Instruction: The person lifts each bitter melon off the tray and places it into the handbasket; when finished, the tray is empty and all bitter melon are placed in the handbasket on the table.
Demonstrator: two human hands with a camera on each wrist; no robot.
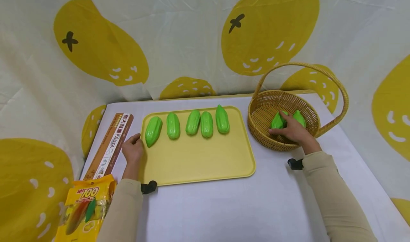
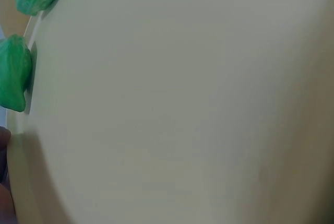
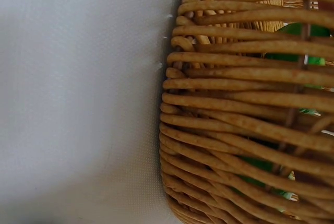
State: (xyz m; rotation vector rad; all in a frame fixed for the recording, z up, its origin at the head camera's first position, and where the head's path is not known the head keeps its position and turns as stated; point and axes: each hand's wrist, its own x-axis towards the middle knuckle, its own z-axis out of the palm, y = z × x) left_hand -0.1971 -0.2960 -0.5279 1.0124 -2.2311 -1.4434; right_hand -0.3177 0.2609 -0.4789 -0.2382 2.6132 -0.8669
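My right hand (image 1: 293, 130) reaches into a wicker basket (image 1: 267, 140), with thumb and fingers on either side of a green ribbed toy vegetable (image 1: 277, 121). Another green toy vegetable (image 1: 299, 118) lies to the right of that hand in the basket. Through the weave in the right wrist view, only bits of green (image 3: 292, 41) show. At the left edge of a yellow tray (image 1: 198, 160), my left hand (image 1: 132, 150) rests with loosely bent fingers beside the rim, holding nothing visible. Several green toy vegetables (image 1: 173, 126) lie in a row along the tray's far side.
A pasta box (image 1: 112, 146) lies left of the tray, close to my left hand. Nearer, a yellow snack bag (image 1: 86, 208) sits beside my left sleeve. The basket's tall handle (image 1: 344, 103) arches over its right side. A patterned cloth (image 1: 182, 32) hangs behind the table.
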